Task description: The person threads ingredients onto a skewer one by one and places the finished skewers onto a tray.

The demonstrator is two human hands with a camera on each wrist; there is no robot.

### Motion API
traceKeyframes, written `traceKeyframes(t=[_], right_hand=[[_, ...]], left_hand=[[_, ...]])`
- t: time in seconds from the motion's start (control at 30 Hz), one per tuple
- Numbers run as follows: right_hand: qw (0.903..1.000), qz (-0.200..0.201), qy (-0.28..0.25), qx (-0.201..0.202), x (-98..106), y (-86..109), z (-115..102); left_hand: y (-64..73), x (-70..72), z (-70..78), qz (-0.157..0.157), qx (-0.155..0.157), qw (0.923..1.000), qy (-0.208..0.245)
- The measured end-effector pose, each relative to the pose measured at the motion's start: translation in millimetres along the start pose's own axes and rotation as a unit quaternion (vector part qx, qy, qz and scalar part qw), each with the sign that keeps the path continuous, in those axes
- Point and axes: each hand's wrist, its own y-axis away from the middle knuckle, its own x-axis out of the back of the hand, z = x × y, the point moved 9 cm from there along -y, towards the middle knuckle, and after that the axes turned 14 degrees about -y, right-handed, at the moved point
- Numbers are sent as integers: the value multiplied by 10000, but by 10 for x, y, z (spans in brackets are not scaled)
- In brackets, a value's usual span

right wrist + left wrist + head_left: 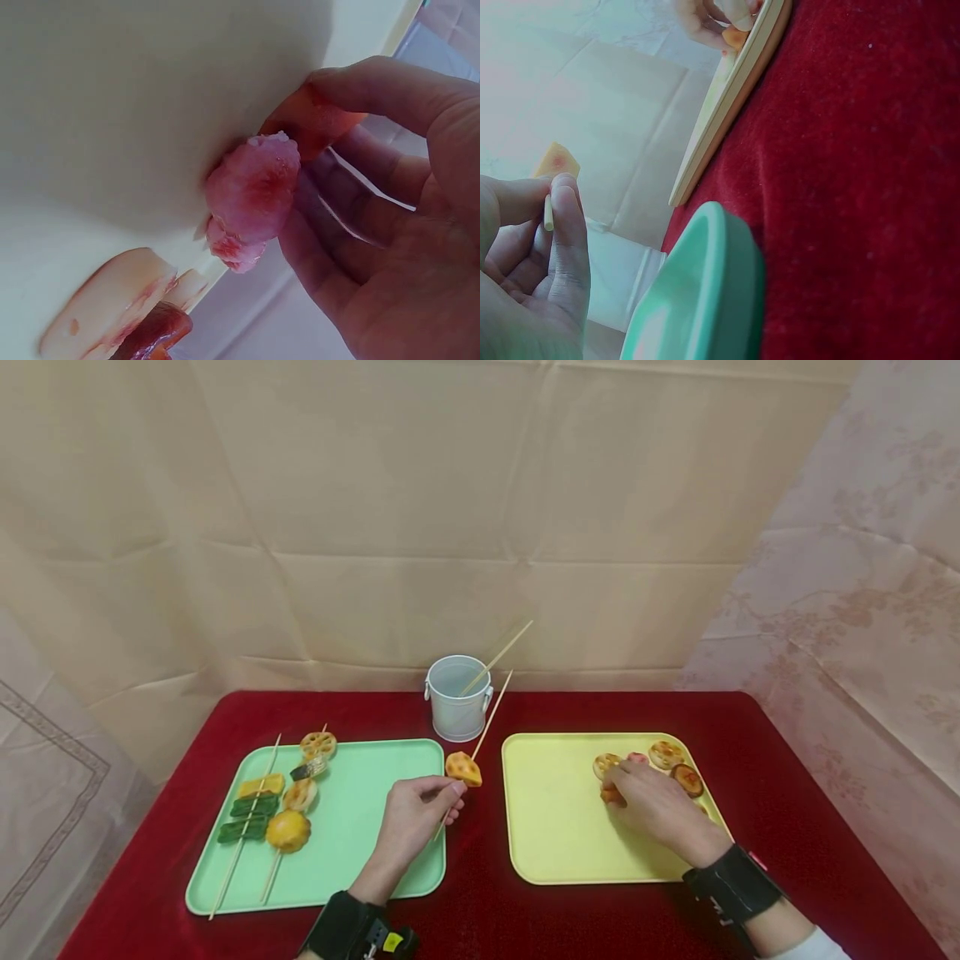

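My left hand (pixel 412 822) pinches a bamboo skewer (pixel 492 714) between thumb and fingers, near its lower end, by the right edge of the green tray (pixel 360 843). A browned orange-yellow food piece (pixel 463 768) is threaded on that skewer, just above the fingertips. Over the yellow tray (pixel 555 827), my right hand (pixel 660 806) grips an orange food piece (pixel 315 124) with thumb and fingers. Close beside those fingers lies a pink meat-like piece (pixel 255 187). The right hand partly covers the other pieces there in the head view.
Lotus root slices (pixel 666 754) and a brown round piece (pixel 687 780) lie along the yellow tray's right side. Two loaded skewers rest on the green tray, one with green vegetable pieces (pixel 247 829). Behind, a white bucket (pixel 457 717) holds a skewer (pixel 506 649).
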Motion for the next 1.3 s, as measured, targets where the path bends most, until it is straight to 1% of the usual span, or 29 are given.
traceKeyframes(t=[0.1, 0.23, 0.37, 0.5, 0.7, 0.8, 0.87, 1.0, 1.13, 1.2, 1.27, 1.3], right_hand=[[9999, 26, -89, -87, 17, 0, 2], [9992, 74, -256, -306, 61, -10, 4], [9983, 190, -384, -383, 117, -43, -9], [9967, 396, -602, -381, 168, -87, -27], [9905, 749, -1099, -337, 224, -190, -78], [9846, 853, -1439, -508, 243, -255, -83], [9783, 870, -1721, -753, 243, -296, -67], [9612, 887, -2297, -1241, 218, -362, -30], [9428, 958, -2858, -1421, 184, -435, -25], [9302, 990, -3196, -1507, 162, -474, -19], [9137, 1033, -3597, -1587, 144, -512, -16], [9035, 1057, -3824, -1623, 135, -531, -15]], left_hand=[[-1, 0, 0, -2, 2, 10000, 8], [3, -1, 4, -10, -12, 10000, 1], [4, 1, 6, -13, -8, 10000, 1], [6, 2, 9, -21, -14, 10000, 7], [12, -6, 3, -57, 16, 10000, -19], [13, -10, 1, -75, 34, 10000, -32], [13, -11, 2, -80, 28, 10000, -38], [10, -10, 6, -78, 4, 10000, -42], [6, -11, 6, -80, 17, 10000, -33], [5, -12, 7, -79, 25, 10000, -22], [5, -13, 7, -78, 25, 10000, -17], [5, -14, 8, -79, 16, 10000, -17]])
